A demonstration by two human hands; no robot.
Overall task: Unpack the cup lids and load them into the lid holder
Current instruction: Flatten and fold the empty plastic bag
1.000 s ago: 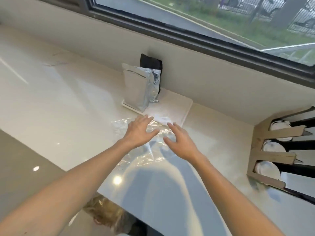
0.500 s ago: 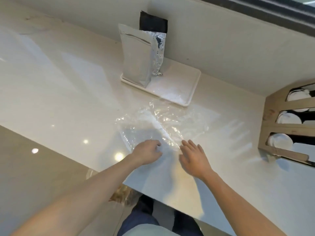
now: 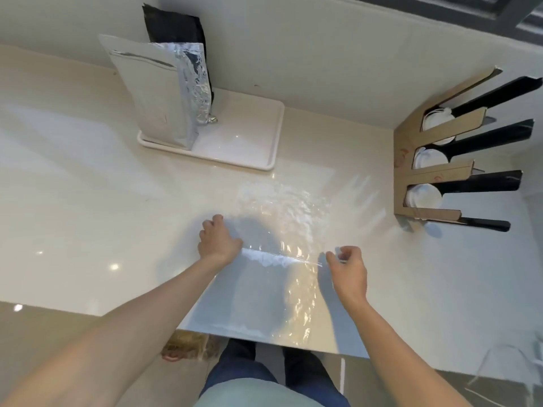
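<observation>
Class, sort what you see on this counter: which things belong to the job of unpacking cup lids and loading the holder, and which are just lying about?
Part of the job:
- clear plastic wrapper, held by the left hand and right hand
- lid holder
- white lids in its slots

Just lying about:
- silver foil pouch
- black pouch behind it
- white tray

A single head-worn wide-angle camera looks steeply down from above a glossy cream tabletop [image 3: 88, 186], facing the pale wall behind it. The wearer's two bare forearms run up from the bottom edge, with the left hand [image 3: 219, 242] and right hand [image 3: 348, 267] near mid-frame, close below the lens. The wearer's legs show beneath the tabletop's near edge. The brown cardboard lid holder [image 3: 423, 174] sits at the right margin, bent by lens distortion.
</observation>
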